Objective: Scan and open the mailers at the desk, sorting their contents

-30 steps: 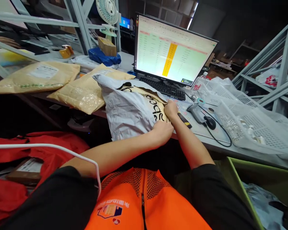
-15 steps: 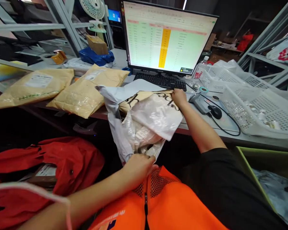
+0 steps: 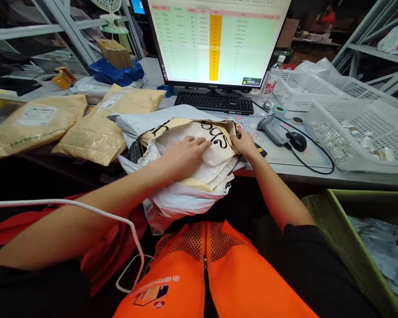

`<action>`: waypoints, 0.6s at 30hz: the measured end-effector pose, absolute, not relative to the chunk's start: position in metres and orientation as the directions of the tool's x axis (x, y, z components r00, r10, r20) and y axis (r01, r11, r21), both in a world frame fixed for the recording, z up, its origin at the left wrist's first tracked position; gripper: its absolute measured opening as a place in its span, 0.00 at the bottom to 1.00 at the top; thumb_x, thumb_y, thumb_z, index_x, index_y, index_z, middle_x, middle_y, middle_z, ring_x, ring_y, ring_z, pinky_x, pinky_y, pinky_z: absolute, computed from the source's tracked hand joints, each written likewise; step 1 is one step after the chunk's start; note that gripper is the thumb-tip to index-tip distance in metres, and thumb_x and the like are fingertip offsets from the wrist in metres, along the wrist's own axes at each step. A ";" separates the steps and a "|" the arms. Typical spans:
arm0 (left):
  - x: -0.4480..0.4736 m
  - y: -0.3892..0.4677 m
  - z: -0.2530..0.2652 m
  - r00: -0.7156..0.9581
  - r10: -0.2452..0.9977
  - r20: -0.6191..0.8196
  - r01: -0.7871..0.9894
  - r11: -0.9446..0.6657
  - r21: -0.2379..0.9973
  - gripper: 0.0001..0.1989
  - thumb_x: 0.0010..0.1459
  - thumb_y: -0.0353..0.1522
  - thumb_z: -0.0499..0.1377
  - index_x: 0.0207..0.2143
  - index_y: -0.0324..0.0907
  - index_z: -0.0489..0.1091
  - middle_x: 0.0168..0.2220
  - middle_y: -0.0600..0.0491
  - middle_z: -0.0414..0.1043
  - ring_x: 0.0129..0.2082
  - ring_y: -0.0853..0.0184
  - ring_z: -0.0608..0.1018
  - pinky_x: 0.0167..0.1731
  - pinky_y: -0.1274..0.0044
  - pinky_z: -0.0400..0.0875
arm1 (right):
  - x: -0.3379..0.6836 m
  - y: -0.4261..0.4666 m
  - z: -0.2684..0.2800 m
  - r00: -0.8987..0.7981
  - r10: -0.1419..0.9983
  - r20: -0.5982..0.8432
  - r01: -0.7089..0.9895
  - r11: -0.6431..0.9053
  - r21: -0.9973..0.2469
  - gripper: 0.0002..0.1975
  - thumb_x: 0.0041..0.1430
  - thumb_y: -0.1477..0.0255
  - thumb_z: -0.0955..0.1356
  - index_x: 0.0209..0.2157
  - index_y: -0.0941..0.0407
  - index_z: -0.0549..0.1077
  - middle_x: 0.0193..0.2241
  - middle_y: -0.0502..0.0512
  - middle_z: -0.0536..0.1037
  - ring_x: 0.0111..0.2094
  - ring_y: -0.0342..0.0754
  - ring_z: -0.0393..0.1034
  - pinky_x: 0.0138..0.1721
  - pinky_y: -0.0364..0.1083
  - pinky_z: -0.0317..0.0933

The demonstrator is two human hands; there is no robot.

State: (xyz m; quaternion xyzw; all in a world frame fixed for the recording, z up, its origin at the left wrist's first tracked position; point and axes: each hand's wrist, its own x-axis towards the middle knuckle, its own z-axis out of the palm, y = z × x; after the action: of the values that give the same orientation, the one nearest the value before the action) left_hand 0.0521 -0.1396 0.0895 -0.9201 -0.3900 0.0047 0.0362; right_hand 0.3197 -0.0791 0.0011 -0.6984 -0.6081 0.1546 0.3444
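Observation:
In front of me an opened cream padded mailer (image 3: 219, 134) with black lettering and a white lining lies within a crumpled white plastic mailing bag (image 3: 182, 203). Both rest at the desk's front edge, the bag hanging over it. My left hand (image 3: 185, 157) lies flat over the mailer's white inside, fingers stretched out and touching it. At the mailer's right edge, my right hand (image 3: 245, 142) has its fingers closed on the torn rim. What lies deeper in the mailer is hidden.
Two tan padded parcels (image 3: 96, 128) lie at the left. Behind stand a keyboard (image 3: 214, 104) and monitor (image 3: 215, 48). To the right are a barcode scanner (image 3: 273, 132), black mouse (image 3: 297, 141) and white plastic baskets (image 3: 358, 132). A green-rimmed bin (image 3: 345, 221) stands below right.
My left hand has moved up from the bag's lower edge onto the mailer's inside. The mailer lies flatter and opens wider. My right hand still holds its right edge.

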 end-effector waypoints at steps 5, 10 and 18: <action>0.054 -0.129 0.121 0.621 0.783 0.035 0.783 -0.619 -0.058 0.29 0.71 0.42 0.53 0.70 0.45 0.62 0.60 0.43 0.76 0.58 0.52 0.78 0.58 0.64 0.71 | 0.315 -0.109 -0.008 0.231 0.950 0.210 0.705 -0.015 -0.709 0.14 0.66 0.63 0.65 0.45 0.57 0.75 0.45 0.66 0.81 0.48 0.63 0.74 0.54 0.58 0.66; 0.100 -0.171 0.121 0.721 0.693 -0.003 0.688 -0.715 -0.123 0.55 0.60 0.57 0.65 0.78 0.46 0.44 0.79 0.42 0.38 0.76 0.38 0.50 0.70 0.52 0.58 | 0.304 -0.116 -0.005 0.342 0.906 0.249 0.568 0.012 -0.823 0.10 0.62 0.63 0.68 0.37 0.55 0.73 0.38 0.60 0.81 0.40 0.57 0.73 0.47 0.53 0.67; 0.089 -0.138 0.136 0.620 0.781 -0.076 0.767 -0.623 -0.152 0.43 0.66 0.35 0.60 0.78 0.53 0.44 0.74 0.40 0.55 0.59 0.46 0.76 0.53 0.62 0.74 | 0.304 -0.113 -0.007 0.355 0.846 0.398 0.435 0.227 -0.871 0.15 0.66 0.59 0.64 0.34 0.55 0.73 0.28 0.52 0.75 0.31 0.49 0.67 0.39 0.47 0.64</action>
State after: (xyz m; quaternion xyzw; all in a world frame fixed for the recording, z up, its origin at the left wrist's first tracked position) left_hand 0.0895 -0.1376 0.1360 -0.8984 -0.4309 0.0673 0.0521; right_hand 0.3044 -0.1134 -0.0073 -0.5947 -0.5383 0.1806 0.5691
